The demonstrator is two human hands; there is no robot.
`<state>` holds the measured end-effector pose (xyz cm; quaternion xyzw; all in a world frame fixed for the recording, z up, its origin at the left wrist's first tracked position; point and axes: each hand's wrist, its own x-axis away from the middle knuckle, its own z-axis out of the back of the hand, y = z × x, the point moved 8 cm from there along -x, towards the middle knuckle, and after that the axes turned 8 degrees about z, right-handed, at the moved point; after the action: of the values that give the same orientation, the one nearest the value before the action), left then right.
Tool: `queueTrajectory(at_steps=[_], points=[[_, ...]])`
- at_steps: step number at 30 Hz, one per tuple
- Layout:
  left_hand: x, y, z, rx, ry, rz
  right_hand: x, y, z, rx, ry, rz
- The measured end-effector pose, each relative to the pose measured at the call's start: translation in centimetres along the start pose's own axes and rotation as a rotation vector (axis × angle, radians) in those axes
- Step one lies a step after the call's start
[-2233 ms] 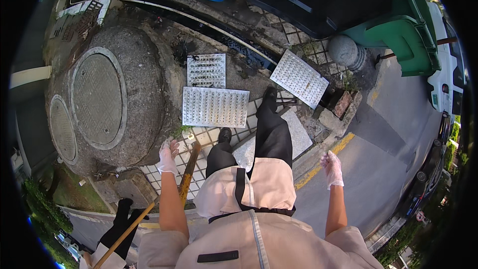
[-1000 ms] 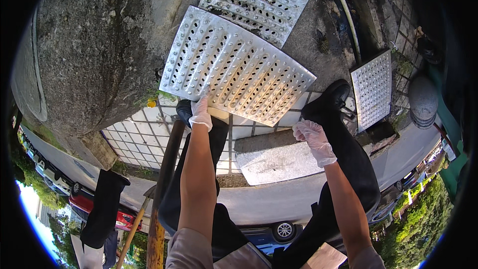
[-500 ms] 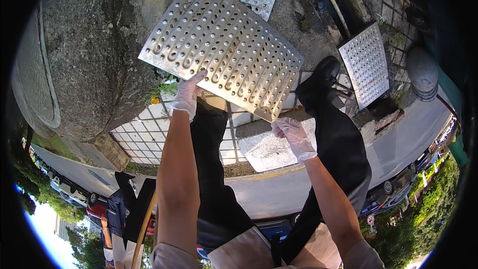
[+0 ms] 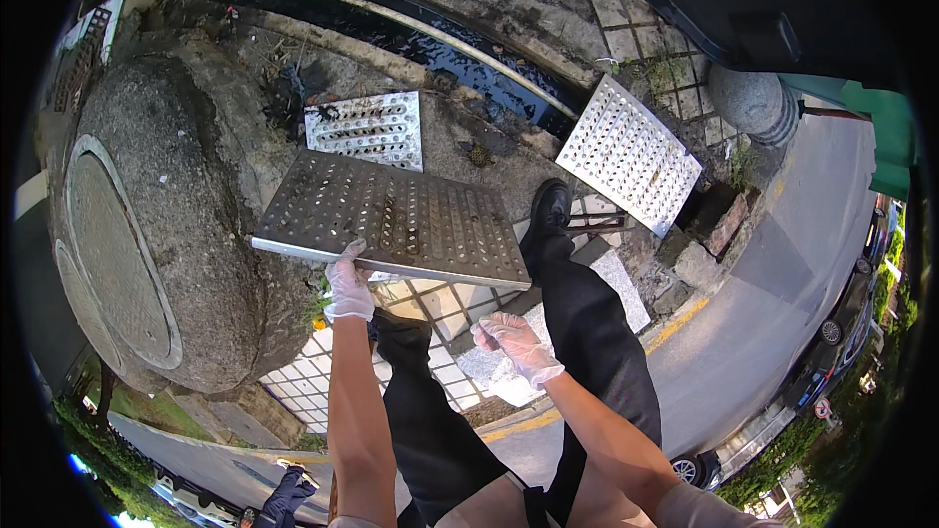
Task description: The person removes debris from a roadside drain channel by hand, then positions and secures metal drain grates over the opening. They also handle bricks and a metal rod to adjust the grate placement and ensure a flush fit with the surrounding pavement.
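Note:
A perforated metal drain cover (image 4: pixel 401 210) is tilted in front of me, its raised bumps and slots facing up. My left hand (image 4: pixel 348 286), in a clear thin glove, grips its near edge, left of the middle. My right hand (image 4: pixel 520 349), gloved the same way, is apart from the cover, below its right end. Its fingers are curled together and nothing shows in them. A second drain cover (image 4: pixel 364 127) lies flat behind the held one, partly hidden by it. A third drain cover (image 4: pixel 631 154) rests on the ground at the right.
A large boulder (image 4: pixel 176 215) stands on the left. Beyond the covers runs a ditch of dark water (image 4: pixel 421 39) with a pale pipe (image 4: pixel 430 31) along it. A stone bollard (image 4: pixel 748 98) stands at the right. My black shoe (image 4: pixel 551 205) is beside the held cover. Tiled paving (image 4: pixel 303 381) lies below.
My right hand has come away from the cover's near right corner and moved down and left. The cover's tilt has changed in my left hand. My view has shifted, showing more of the ditch.

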<state>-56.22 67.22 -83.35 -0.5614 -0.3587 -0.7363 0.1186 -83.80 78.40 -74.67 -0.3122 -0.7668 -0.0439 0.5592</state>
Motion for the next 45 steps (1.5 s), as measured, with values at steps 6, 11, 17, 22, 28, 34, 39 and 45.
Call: queueTrajectory(at_steps=[6, 11, 17, 22, 28, 34, 39, 45], points=[[3.6, 3.7, -7.3, -0.061, -0.021, -0.067, 0.7, -7.6, 1.9, -0.005, -0.107, 0.124], [4.0, 7.9, -15.4, -0.06, -0.189, -0.158, -1.8, -16.4, 3.6, 0.158, 0.005, 0.247], [-1.2, 9.7, -25.0, -0.119, -0.445, -0.142, -8.5, -21.3, 7.4, 0.174, 0.211, 0.274], [-7.1, 6.6, -32.2, -0.139, -0.652, -0.036, -17.6, -25.3, 19.1, 0.701, 0.594, 0.458], [-16.1, 6.1, -35.4, -0.099, -0.775, -0.009, -23.6, -27.4, 17.4, 0.696, 0.927, 0.436], [-19.4, 2.1, -38.2, -0.087, -0.854, 0.015, -26.6, -27.6, 18.4, 0.696, 1.056, 0.487], [-22.5, -0.4, -36.8, -0.084, -0.816, 0.053, -27.6, -25.8, 18.6, 0.668, 1.01, 0.385], [-23.0, -3.4, -36.5, -0.062, -0.911, 0.103, -26.1, -24.9, 18.0, 0.699, 1.195, 0.559]])
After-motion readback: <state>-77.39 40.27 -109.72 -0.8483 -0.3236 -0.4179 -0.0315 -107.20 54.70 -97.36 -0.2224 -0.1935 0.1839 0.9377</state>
